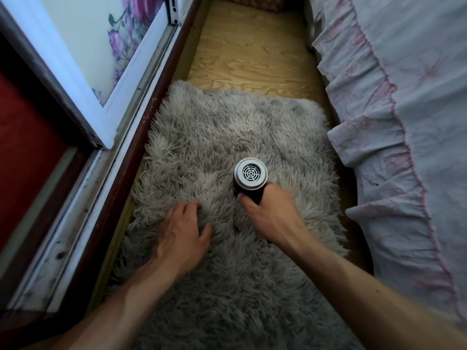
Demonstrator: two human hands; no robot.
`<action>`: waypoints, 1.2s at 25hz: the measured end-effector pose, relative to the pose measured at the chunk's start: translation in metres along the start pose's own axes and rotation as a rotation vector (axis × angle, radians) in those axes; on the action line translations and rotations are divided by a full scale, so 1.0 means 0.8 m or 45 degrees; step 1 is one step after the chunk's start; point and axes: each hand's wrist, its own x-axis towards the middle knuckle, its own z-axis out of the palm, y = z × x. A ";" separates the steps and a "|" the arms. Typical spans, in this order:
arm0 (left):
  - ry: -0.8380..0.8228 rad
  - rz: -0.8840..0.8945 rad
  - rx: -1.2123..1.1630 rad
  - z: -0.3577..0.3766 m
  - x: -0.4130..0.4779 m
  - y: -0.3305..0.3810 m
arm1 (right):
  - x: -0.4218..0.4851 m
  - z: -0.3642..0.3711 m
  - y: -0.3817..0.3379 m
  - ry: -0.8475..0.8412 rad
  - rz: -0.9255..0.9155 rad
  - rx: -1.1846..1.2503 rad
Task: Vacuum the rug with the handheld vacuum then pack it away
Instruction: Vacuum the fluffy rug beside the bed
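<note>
A shaggy grey rug (227,137) covers the floor between a door frame and a bed. My right hand (267,210) grips the black body of the handheld vacuum (250,175), which stands nose-down on the middle of the rug. Its round white vented end cap faces up at me. The nozzle is hidden in the pile. My left hand (184,231) rests flat on the rug just left of the vacuum, fingers spread and pressing the fibres.
Bare wooden floor (252,51) lies beyond the rug. A dark wooden threshold (141,137) and a white sliding door frame (83,102) run along the left. A pale frilled bed skirt (394,147) hangs along the right edge of the rug.
</note>
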 end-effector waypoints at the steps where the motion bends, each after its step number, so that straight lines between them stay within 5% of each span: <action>1: 0.002 0.001 0.010 0.000 0.001 0.001 | -0.001 0.000 -0.001 0.019 -0.017 0.003; 30: 0.038 -0.020 -0.042 -0.014 -0.008 -0.005 | -0.010 -0.024 -0.012 0.015 0.135 0.022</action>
